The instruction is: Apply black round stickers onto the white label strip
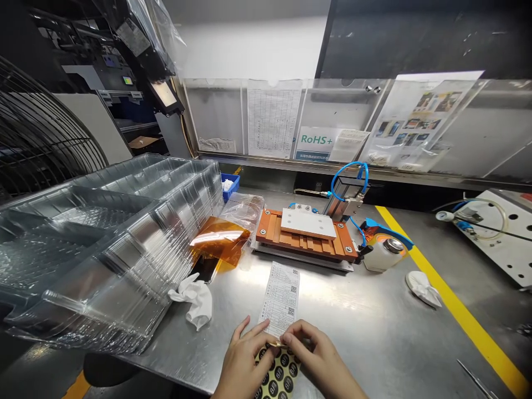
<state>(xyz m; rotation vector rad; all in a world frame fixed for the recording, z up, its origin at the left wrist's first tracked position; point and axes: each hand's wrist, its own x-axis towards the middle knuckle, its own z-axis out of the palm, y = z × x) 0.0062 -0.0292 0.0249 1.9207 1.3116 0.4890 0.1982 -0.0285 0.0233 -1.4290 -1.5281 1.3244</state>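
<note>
At the table's front edge, a yellowish sheet of round black stickers (273, 387) printed "8月" lies between my two hands. My left hand (248, 354) grips its top edge between thumb and index finger, the other fingers spread forward. Thumb and bent fingers of my right hand (312, 350) pinch the same edge close by; the fingertips partly hide what they grip. Just beyond them lies a strip of white printed labels (281, 293) with QR codes, its near end beside my fingertips.
Stacked clear plastic trays (124, 238) fill the left. Near them are a crumpled white cloth (195, 299) and amber film (220, 239). An orange fixture (307, 235) stands at the back, beside a bottle (384, 253). A white wipe (424, 289) and tweezers (476, 378) lie right.
</note>
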